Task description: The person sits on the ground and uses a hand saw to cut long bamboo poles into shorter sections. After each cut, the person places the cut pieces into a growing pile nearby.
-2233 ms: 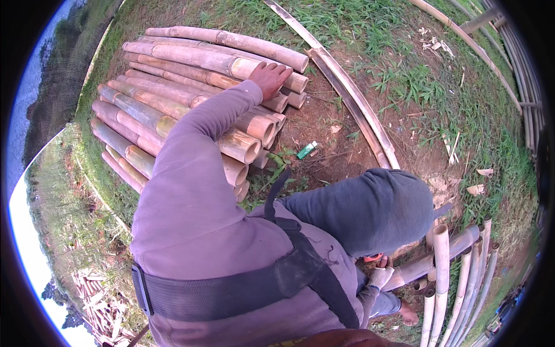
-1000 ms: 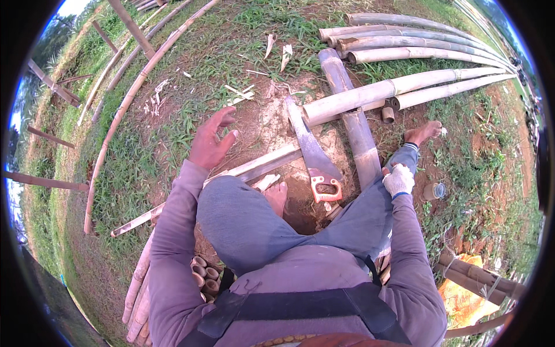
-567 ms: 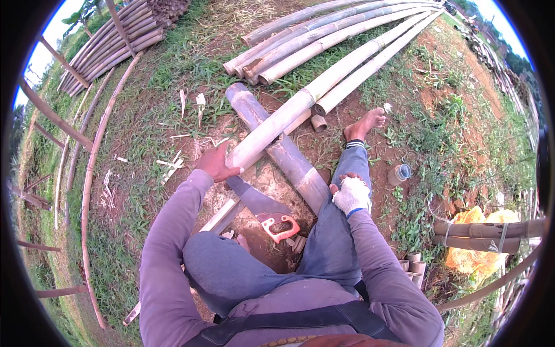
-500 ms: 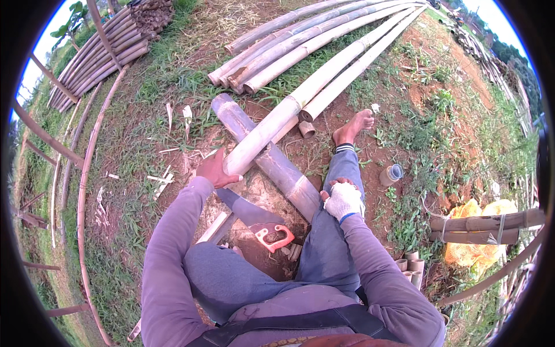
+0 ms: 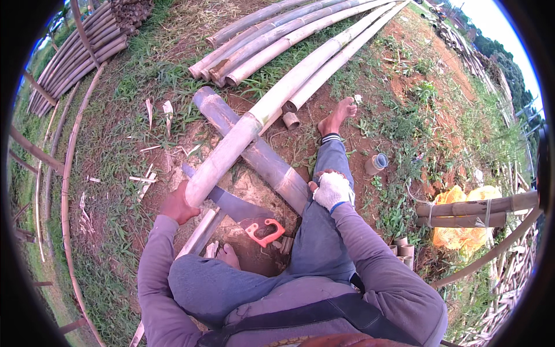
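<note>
My left hand (image 5: 180, 205) is wrapped round the near end of a long pale bamboo pole (image 5: 225, 157), which slopes away to the far right. That pole rests across a thicker, darker bamboo length (image 5: 276, 169) lying on the ground. Beneath the pole's near end lies a handsaw (image 5: 237, 208) with an orange handle, and its blade tip shows on the other side. My right hand (image 5: 333, 189), in a white glove, rests on my right knee with its fingers curled. Whatever is inside those fingers, if anything, is hidden.
Several bamboo poles (image 5: 254, 69) lie at the far side. Near my right foot are a short bamboo offcut (image 5: 291, 120) and a jar (image 5: 377, 163). A split bamboo piece (image 5: 199, 232) sits by my left knee. Tied bamboo (image 5: 462, 209) crosses an orange net bag (image 5: 457, 238) at right.
The pale pole has slid toward me and to the left over the thicker bamboo, with my left hand on its end. My right hand has stayed on the knee. The whole view has shifted slightly.
</note>
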Motion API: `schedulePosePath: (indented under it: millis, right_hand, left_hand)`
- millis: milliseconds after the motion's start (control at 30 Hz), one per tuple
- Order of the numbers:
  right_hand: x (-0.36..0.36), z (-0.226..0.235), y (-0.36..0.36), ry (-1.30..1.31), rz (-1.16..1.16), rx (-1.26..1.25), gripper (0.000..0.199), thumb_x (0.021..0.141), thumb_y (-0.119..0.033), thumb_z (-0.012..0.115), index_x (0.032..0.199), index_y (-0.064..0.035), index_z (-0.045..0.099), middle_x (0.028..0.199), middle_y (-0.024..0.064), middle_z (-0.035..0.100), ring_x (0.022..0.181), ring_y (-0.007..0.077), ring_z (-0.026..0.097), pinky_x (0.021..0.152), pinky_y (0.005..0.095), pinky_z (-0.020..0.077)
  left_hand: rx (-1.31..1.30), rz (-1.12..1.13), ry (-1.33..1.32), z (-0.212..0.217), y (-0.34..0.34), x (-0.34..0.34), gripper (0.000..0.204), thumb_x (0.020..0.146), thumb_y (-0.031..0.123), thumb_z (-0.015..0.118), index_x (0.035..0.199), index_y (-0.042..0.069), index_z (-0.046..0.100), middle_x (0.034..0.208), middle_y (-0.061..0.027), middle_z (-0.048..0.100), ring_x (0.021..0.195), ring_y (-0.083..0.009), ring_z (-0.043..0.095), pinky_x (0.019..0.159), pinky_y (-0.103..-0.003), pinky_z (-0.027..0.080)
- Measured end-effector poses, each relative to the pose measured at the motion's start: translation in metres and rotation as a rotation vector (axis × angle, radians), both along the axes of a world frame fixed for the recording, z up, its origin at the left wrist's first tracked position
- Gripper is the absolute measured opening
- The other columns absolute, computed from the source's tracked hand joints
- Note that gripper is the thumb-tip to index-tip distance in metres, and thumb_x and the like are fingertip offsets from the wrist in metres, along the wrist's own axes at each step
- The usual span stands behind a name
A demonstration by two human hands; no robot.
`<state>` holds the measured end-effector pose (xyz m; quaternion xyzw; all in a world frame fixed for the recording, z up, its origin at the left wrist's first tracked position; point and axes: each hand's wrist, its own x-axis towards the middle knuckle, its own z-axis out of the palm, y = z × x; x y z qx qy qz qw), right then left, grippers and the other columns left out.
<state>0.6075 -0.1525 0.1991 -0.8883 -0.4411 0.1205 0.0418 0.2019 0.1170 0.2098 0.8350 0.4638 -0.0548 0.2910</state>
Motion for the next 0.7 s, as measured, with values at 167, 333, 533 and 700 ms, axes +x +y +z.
schedulePosePath:
  millis: [167, 333, 533, 700]
  right_hand:
    - [-0.010, -0.001, -0.008, -0.083, 0.041, 0.034, 0.044, 0.094, -0.042, 0.073, 0.123, -0.0101, 0.080, 0.128, 0.0166, 0.074, 0.121, 0.0392, 0.070, 0.110, 0.0518, 0.0501]
    - [-0.023, -0.004, -0.006, -0.141, 0.053, -0.059, 0.046, 0.095, -0.044, 0.073, 0.128, -0.0117, 0.078, 0.132, 0.0138, 0.073, 0.122, 0.0370, 0.070, 0.107, 0.0533, 0.0522]
    - [-0.020, -0.014, 0.009, -0.156, 0.057, -0.171, 0.050, 0.098, -0.043, 0.072, 0.135, -0.0099, 0.075, 0.138, 0.0168, 0.072, 0.124, 0.0403, 0.069, 0.108, 0.0537, 0.0524]
    - [-0.024, -0.015, 0.012, -0.188, 0.000, -0.204, 0.049, 0.097, -0.041, 0.072, 0.135, -0.0101, 0.076, 0.139, 0.0175, 0.071, 0.126, 0.0405, 0.069, 0.110, 0.0522, 0.0519]
  left_hand:
    - [0.196, 0.223, 0.199, 0.016, -0.060, -0.191, 0.099, 0.068, 0.027, 0.093, 0.155, 0.014, 0.048, 0.127, -0.0226, 0.074, 0.117, -0.0469, 0.071, 0.102, -0.054, 0.057]
    - [0.296, 0.530, 0.648, 0.011, -0.134, -0.394, 0.089, 0.076, 0.023, 0.086, 0.156, 0.022, 0.048, 0.146, -0.0119, 0.066, 0.137, -0.0348, 0.062, 0.121, -0.058, 0.041]
    - [0.603, 1.008, 0.844, -0.029, -0.230, -0.594, 0.079, 0.088, 0.018, 0.076, 0.162, 0.020, 0.047, 0.154, -0.0124, 0.060, 0.145, -0.0357, 0.054, 0.122, -0.058, 0.041]
    - [0.878, 0.609, 0.213, -0.017, -0.143, -0.434, 0.074, 0.088, 0.028, 0.084, 0.154, 0.009, 0.054, 0.147, -0.0192, 0.062, 0.138, -0.0414, 0.056, 0.118, -0.054, 0.043]
